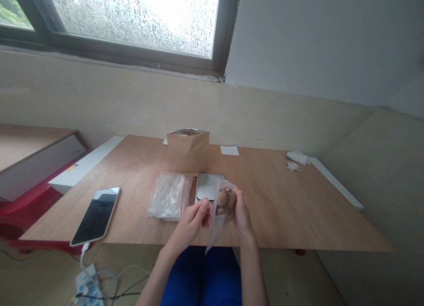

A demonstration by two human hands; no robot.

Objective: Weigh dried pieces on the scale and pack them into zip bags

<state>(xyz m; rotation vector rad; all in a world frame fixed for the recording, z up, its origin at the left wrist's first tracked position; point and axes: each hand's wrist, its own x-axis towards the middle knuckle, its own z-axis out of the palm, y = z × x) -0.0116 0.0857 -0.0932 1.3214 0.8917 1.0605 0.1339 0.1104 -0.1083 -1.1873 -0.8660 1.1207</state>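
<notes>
Both hands meet at the near edge of the wooden table [281, 209], directly over the person's lap. Between them is a small clear plastic bag [221, 209] holding several brown, lumpy pieces [225, 199]; what they are cannot be told at this size. The right hand [241, 213] is closed on the bag's right side, fingers curled round the part that holds the pieces. The left hand [194, 220] pinches the bag's left edge between thumb and fingertips. The bag hangs tilted, its lower corner trailing below the table edge.

Just behind the hands, on the table, lies a small flat scale [208, 185] with a grey top. To its left, touching or nearly so, is a stack of clear zip bags [168, 195] with a red seal strip. Behind both stands a brown paper pouch [188, 150], upright and open at the top. A phone [96, 215] lies face up at the table's left near corner, well apart.
</notes>
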